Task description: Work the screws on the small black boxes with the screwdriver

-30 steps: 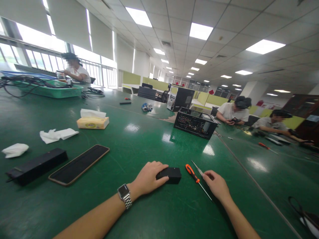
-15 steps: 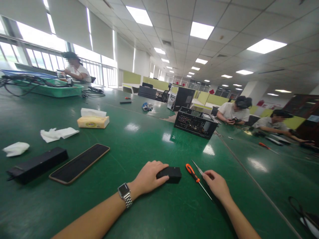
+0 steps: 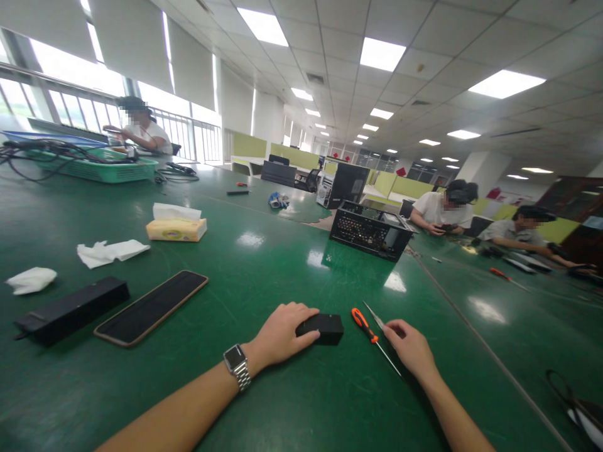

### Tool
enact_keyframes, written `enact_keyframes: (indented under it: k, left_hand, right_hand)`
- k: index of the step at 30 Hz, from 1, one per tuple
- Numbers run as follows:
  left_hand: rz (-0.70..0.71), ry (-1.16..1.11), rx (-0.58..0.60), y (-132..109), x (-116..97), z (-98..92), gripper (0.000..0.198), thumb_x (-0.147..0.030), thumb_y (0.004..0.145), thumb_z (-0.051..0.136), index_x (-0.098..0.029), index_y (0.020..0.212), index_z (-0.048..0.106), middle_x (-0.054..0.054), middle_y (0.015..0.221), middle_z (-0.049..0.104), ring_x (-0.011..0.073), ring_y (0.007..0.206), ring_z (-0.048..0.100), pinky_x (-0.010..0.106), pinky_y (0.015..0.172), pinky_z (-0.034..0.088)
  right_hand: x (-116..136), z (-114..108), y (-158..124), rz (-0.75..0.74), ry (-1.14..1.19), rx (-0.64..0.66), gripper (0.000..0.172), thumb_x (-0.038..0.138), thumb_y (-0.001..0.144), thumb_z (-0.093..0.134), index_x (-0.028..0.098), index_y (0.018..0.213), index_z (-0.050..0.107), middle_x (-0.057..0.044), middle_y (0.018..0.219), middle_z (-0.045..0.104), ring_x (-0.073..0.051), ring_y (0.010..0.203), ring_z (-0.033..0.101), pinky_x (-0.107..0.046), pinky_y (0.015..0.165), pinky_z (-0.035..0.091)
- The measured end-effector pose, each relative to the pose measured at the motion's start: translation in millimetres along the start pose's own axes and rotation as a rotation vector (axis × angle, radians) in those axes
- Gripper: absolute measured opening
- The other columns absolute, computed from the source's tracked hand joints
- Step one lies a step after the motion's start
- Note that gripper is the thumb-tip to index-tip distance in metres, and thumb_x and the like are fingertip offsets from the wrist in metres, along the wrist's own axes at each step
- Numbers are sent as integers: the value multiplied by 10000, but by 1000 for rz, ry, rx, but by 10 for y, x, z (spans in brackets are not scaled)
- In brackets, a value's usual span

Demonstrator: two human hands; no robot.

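Observation:
My left hand (image 3: 281,333) rests on the green table (image 3: 264,263) with its fingers curled around the near end of a small black box (image 3: 321,328). Just right of the box lies a screwdriver with an orange handle (image 3: 363,322), its shaft running back toward me. My right hand (image 3: 411,348) lies beside that shaft, fingers bent, pinching thin metal tweezers (image 3: 375,316) that point away from me.
A long black bar (image 3: 70,310) and a flat black strip with a tan rim (image 3: 151,307) lie left. Behind them are crumpled tissues (image 3: 110,252), a tissue pack (image 3: 176,229), a green basket (image 3: 94,168). An open computer case (image 3: 370,231) stands ahead. Three people sit at the tables.
Both hands stay where they were; only the view has shifted slightly.

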State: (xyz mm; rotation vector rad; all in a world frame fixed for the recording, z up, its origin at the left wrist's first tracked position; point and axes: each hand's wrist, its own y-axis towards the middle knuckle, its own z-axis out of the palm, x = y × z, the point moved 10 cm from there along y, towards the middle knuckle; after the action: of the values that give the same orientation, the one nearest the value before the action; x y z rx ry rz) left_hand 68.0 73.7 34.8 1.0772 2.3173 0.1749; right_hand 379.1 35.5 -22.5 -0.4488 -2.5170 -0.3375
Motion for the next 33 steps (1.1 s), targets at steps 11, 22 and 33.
enact_keyframes:
  k: [11,22,33]
  left_hand:
    - [-13,13,23,1,-25,-18,410,-418,881,561,-228,1244,581,65,1137,647,243,1001,573,365,873,439]
    - [-11,-3,16,-5,-7,2,413,-427,891,557,-238,1257,569,51,1166,638,245,1018,565,371,887,430]
    - [-13,-2,20,-5,5,8,409,-434,894,548,-242,1255,565,50,1158,635,242,1011,562,373,885,427]
  right_hand:
    - [8,-11,4,-10,-2,-11,315,497,787,511,248,822,700,-30,798,715,-219,748,646,-302,660,456]
    - [24,-9,-7,-18,-25,-4,315,491,801,501,247,830,697,-23,806,714,-211,747,647,-291,646,450]
    - [310,-208,-108,-73,-102,-159,360,490,832,475,203,921,673,-86,928,680,-254,873,604,-341,730,440]
